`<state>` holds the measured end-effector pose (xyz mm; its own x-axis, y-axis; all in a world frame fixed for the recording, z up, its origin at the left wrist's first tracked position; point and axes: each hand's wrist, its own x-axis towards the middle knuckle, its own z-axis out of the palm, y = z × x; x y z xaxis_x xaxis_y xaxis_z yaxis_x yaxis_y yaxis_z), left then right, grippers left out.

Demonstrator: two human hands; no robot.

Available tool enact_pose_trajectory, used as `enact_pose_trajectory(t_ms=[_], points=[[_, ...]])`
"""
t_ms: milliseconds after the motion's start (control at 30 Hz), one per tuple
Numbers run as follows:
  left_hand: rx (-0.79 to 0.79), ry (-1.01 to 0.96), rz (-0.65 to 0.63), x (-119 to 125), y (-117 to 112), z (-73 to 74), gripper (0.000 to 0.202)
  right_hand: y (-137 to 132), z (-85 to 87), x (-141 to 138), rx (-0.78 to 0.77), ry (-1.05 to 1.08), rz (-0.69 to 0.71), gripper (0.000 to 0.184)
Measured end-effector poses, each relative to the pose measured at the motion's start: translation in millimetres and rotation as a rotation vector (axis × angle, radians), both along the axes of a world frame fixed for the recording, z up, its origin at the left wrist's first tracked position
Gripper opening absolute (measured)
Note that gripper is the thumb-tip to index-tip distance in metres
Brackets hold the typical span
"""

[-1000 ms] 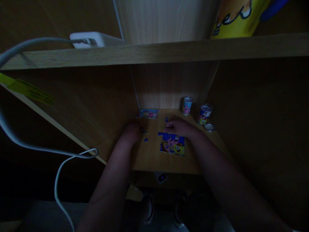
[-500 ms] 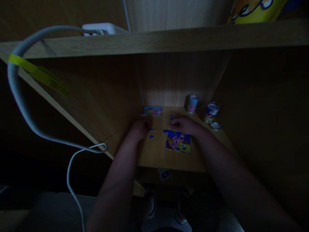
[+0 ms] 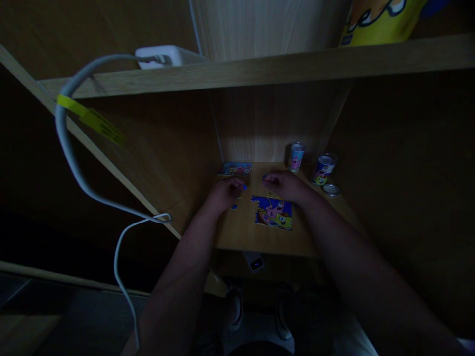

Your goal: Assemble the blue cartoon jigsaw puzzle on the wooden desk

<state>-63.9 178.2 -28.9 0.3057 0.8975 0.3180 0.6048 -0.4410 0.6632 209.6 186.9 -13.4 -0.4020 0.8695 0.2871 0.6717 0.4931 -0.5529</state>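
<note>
A partly assembled cartoon jigsaw puzzle (image 3: 273, 212) lies on a small wooden desk surface (image 3: 241, 232) in dim light. My left hand (image 3: 227, 191) hovers left of it, fingers pinched on a small blue puzzle piece (image 3: 243, 187). Another loose blue piece (image 3: 233, 206) lies just below that hand. My right hand (image 3: 284, 184) rests at the puzzle's top edge, fingers curled down over the loose pieces there; what it holds is hidden. A picture card (image 3: 235, 169) lies at the back of the desk.
Two small printed tins (image 3: 296, 156) (image 3: 323, 170) and a round lid (image 3: 331, 189) stand at the back right. A white charger (image 3: 166, 54) sits on the upper shelf (image 3: 260, 69), its cable (image 3: 74, 163) looping down at left. A yellow bag (image 3: 374, 20) is on the shelf.
My left hand has moved right toward the puzzle and now pinches a blue piece. The right hand stays at the puzzle's top edge. The camera view has shifted slightly.
</note>
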Motion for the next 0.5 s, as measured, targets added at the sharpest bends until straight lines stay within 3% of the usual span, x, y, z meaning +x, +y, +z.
enact_pose_trajectory(t_ms=[167,267,400,467,500], points=[[-0.035,0.03,-0.065,1,1,-5.6,0.016,-4,19.8,15,0.254,0.27,-0.314,0.029],[-0.045,0.047,-0.088,0,2,-6.7,0.015,-24,37.4,26,0.394,0.475,-0.482,0.035],[-0.038,0.067,-0.119,0,4,-7.1,0.014,-103,55.7,24,0.457,0.743,-0.478,0.04],[-0.028,0.08,-0.113,0,6,-8.5,0.014,-158,59.9,19,0.426,0.739,-0.325,0.044],[-0.022,0.089,-0.104,-1,7,-9.6,0.014,-185,61.2,16,0.388,0.631,-0.222,0.046]])
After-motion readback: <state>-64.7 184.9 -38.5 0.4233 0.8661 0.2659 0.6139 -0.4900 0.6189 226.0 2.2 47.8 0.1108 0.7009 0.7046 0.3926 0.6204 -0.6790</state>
